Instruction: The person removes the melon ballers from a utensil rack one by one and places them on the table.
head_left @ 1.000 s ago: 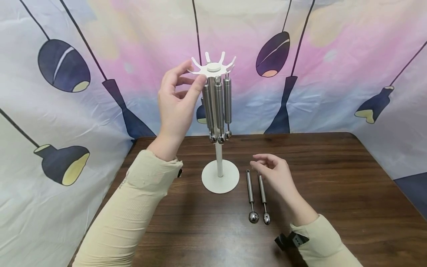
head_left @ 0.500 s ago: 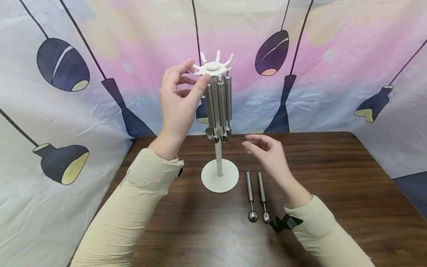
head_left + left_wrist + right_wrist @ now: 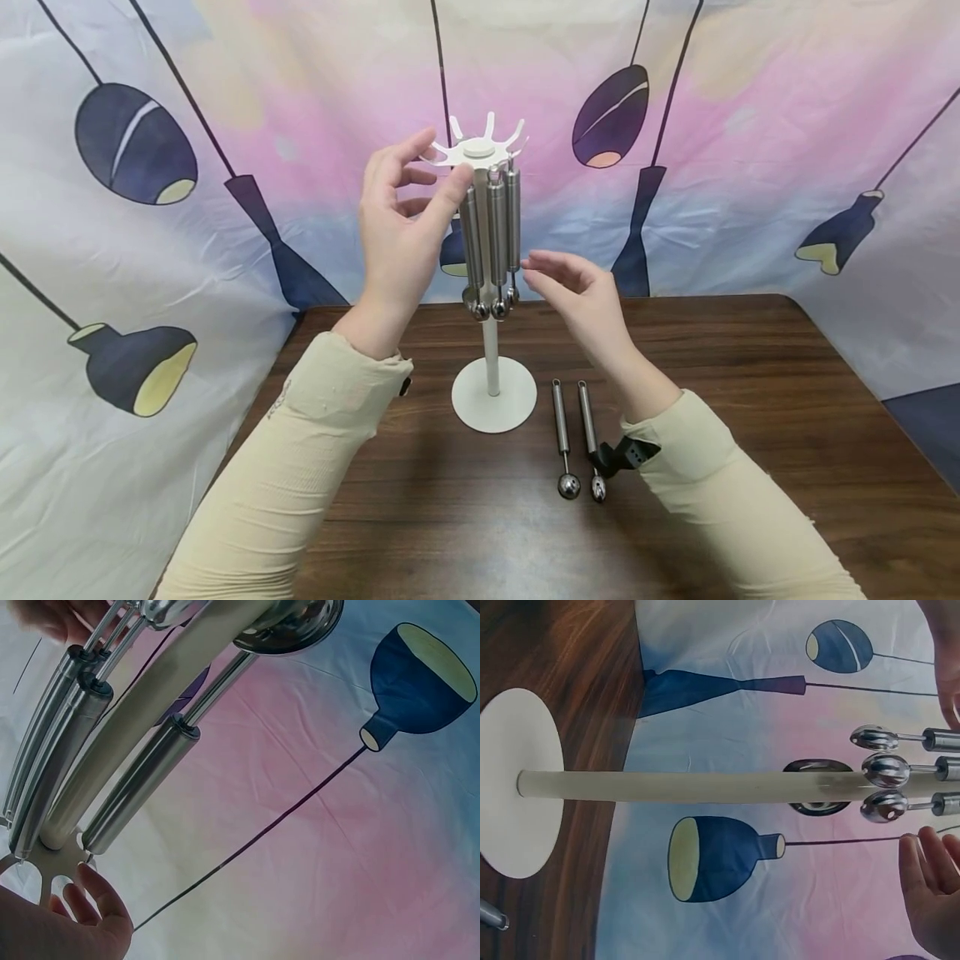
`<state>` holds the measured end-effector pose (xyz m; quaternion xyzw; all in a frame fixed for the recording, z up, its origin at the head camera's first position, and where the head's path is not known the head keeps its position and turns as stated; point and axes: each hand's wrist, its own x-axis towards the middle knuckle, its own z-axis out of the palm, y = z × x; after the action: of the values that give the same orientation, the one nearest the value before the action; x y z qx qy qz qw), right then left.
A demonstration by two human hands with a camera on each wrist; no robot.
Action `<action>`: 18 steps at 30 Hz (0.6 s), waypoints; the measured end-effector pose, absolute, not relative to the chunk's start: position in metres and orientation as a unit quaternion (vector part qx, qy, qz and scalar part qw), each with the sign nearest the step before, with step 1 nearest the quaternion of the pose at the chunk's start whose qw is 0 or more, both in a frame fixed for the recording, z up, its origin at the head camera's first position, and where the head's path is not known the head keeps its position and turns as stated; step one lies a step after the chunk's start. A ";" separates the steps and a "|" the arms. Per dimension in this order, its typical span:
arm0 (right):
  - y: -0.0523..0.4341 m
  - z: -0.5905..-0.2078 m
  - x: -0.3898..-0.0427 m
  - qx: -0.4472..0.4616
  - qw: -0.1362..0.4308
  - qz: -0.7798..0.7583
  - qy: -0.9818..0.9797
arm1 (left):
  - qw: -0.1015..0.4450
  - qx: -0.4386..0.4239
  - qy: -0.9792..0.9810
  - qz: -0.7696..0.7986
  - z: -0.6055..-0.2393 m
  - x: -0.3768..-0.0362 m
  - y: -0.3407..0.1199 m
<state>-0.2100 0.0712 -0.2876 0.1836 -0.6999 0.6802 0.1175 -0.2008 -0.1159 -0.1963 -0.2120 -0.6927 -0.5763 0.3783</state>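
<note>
A white utensil stand (image 3: 494,404) with a ring of hooks (image 3: 478,150) on top stands upright on the table. Several steel melon ballers (image 3: 498,233) hang from it, heads down; a wider bowl (image 3: 289,630) shows behind the pole in the left wrist view. My left hand (image 3: 401,233) pinches the hook ring between thumb and index finger. Beside the hanging handles, my right hand (image 3: 585,304) hovers with loosely bent fingers, holding nothing, its fingertips close to the nearest melon baller (image 3: 885,806) in the right wrist view.
Two more melon ballers lie side by side right of the base, one round-headed (image 3: 562,433), one with a small oval head (image 3: 597,487). A black wrist device (image 3: 622,456) overlaps the second. Behind the wooden table (image 3: 420,500) hangs a lamp-patterned cloth (image 3: 735,167).
My right hand has risen from beside the lying melon ballers toward the hanging ones. The hook ring and its melon ballers turned slightly early on, with my left hand staying on the ring.
</note>
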 end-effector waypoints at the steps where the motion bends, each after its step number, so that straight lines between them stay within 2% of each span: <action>1: 0.070 -0.285 -0.211 0.187 0.118 0.677 -0.702 | 0.376 -0.211 -0.693 -0.577 -0.196 -0.201 -0.116; 13: 0.063 -0.267 -0.217 0.205 0.126 0.643 -0.727 | 0.393 -0.191 -0.707 -0.556 -0.191 -0.202 -0.121; 18: 0.064 -0.260 -0.220 0.220 0.124 0.634 -0.731 | 0.357 -0.179 -0.733 -0.550 -0.188 -0.205 -0.126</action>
<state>-0.2199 0.0644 -0.2598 0.2203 -0.7310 0.6339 0.1236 -0.2046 -0.1258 -0.1884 -0.1787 -0.7331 -0.5504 0.3572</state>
